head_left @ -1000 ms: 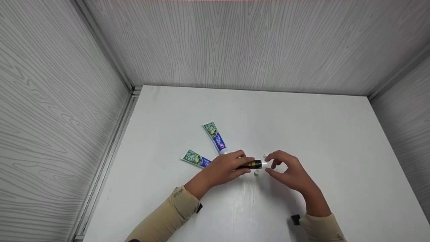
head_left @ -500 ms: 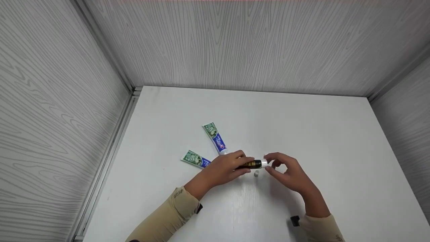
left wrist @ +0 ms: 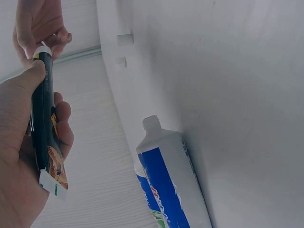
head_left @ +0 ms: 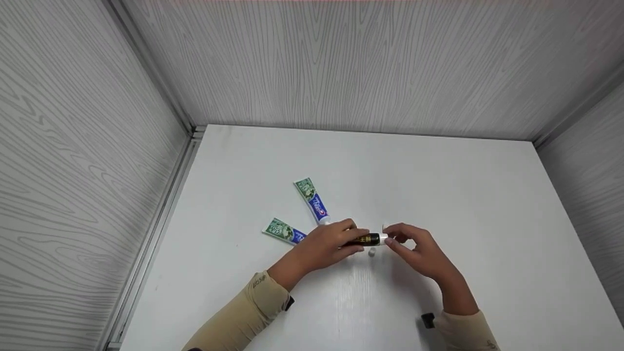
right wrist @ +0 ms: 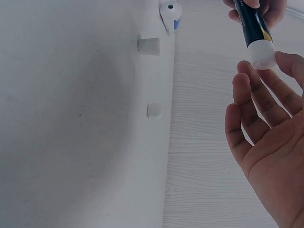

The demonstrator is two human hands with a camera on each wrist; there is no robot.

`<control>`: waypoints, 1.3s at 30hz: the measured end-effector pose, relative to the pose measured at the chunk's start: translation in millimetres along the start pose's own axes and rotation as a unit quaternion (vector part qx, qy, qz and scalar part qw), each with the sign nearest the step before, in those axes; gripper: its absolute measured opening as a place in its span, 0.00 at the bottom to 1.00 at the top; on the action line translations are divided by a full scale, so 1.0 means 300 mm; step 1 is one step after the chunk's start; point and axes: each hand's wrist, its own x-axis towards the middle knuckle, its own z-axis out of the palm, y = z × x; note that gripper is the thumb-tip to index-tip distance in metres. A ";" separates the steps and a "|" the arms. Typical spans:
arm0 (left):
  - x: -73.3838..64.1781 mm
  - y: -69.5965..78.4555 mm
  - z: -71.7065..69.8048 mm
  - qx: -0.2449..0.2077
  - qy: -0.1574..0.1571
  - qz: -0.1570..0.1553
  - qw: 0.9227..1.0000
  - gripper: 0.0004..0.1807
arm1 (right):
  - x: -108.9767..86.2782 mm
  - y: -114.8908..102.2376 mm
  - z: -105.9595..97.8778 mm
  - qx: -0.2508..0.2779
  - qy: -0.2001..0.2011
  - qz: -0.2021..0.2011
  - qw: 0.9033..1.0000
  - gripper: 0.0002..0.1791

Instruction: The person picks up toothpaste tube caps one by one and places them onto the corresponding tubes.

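My left hand (head_left: 319, 246) grips a black toothpaste tube (left wrist: 43, 104) round its body, its white cap (right wrist: 261, 54) pointing right. At that cap, the thumb and fingertips of my right hand (head_left: 418, 251) pinch from either side; the right wrist view shows the other fingers loosely bent below it. Left of my hands lie two green-and-blue toothpaste tubes, an upper one (head_left: 312, 201) and a lower one (head_left: 282, 230) partly hidden by the left hand. A bare threaded neck (left wrist: 152, 123) shows on one of them.
Two small loose white caps stand on the white table (head_left: 234, 292), one cap (right wrist: 149, 46) nearer the tubes and another cap (right wrist: 154, 110) farther off. Wood-grain panels (head_left: 312, 63) wall in the table at the back and sides.
The fingers of my right hand have shifted slightly round the cap, the thumb closing in on it. My left hand and the black tube stay almost still.
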 end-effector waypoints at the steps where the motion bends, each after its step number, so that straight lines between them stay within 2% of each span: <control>1: 0.000 0.000 0.000 0.002 0.000 0.001 1.000 0.21 | 0.000 0.001 0.000 0.001 -0.002 0.004 1.000 0.12; 13: -0.002 -0.002 0.008 -0.006 -0.005 -0.006 1.000 0.21 | 0.000 0.007 0.001 0.025 -0.023 0.038 0.999 0.09; 17: -0.003 -0.004 0.007 -0.010 -0.007 -0.008 1.000 0.21 | -0.001 0.004 0.000 0.019 -0.015 0.026 0.999 0.10; 20: -0.002 -0.004 0.006 -0.015 -0.006 -0.009 1.000 0.21 | -0.001 0.001 0.000 0.016 -0.001 0.001 1.000 0.10; 27: -0.001 -0.008 0.013 -0.011 -0.005 -0.007 1.000 0.21 | -0.003 -0.009 0.001 0.005 0.010 -0.036 0.999 0.21; 33: -0.001 -0.004 0.015 -0.013 -0.004 0.000 1.000 0.21 | -0.002 -0.007 0.000 0.000 0.007 -0.063 0.998 0.20; 39: -0.005 -0.002 0.015 -0.017 -0.004 -0.002 1.000 0.21 | -0.003 0.002 -0.002 -0.002 -0.002 -0.069 0.998 0.19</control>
